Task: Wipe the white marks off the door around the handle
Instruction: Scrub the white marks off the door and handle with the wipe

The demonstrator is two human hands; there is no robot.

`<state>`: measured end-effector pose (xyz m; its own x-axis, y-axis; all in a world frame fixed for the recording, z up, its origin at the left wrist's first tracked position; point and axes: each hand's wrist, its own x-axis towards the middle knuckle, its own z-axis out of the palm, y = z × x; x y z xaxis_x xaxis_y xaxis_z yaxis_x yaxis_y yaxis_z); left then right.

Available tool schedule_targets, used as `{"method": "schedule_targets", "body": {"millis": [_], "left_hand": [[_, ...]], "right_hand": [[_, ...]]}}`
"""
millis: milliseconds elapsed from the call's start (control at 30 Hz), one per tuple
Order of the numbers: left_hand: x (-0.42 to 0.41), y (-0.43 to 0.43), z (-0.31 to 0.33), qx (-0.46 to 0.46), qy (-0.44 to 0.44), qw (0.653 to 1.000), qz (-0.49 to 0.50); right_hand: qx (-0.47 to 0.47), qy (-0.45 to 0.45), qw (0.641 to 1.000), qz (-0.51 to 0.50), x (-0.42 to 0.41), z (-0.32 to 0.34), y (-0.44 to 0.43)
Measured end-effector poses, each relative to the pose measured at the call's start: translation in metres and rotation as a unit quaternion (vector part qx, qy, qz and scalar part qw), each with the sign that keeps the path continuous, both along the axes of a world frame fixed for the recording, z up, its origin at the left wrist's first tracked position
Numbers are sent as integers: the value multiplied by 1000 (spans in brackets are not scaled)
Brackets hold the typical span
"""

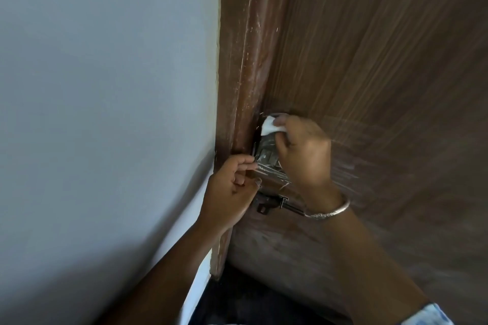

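A brown wood-grain door (pixel 383 60) fills the right side. Its metal handle plate (pixel 266 155), streaked with white marks, sits near the door's left edge. My right hand (pixel 303 150) presses a small white wipe (pixel 272 125) against the top of the plate, fingers closed on it. My left hand (pixel 232 190) rests at the plate's left edge by the frame, fingers curled and fingertips touching the plate; whether it grips anything I cannot tell. The handle lever itself is hidden behind my hands.
A reddish-brown door frame (pixel 245 60) with white flecks runs up the middle. A pale grey wall (pixel 105 113) lies to the left. A dark metal slide bolt (pixel 274 203) sits below the plate. The floor (pixel 237 298) below is dark.
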<state>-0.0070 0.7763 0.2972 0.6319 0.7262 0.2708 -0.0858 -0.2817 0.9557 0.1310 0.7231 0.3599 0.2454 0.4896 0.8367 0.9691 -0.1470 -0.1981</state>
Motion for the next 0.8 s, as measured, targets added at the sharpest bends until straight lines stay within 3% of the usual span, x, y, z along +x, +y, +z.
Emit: {"method": "schedule_targets", "body": {"millis": [133,267,667,800], "left_hand": [[3,0,2,46,-21,998,47],[6,4,6,83,-39,993,72],[15,6,-2,95,-22,993,70],[15,8,-5,97,-20,993,62]], "right_hand": [[-9,-83,996,11,2,0,7],[-120,-119,985,-45,3,-3,5],[-225,-116,959,-130,-27,12,3],[-207,-43,965,-152,-20,9,-6]]}}
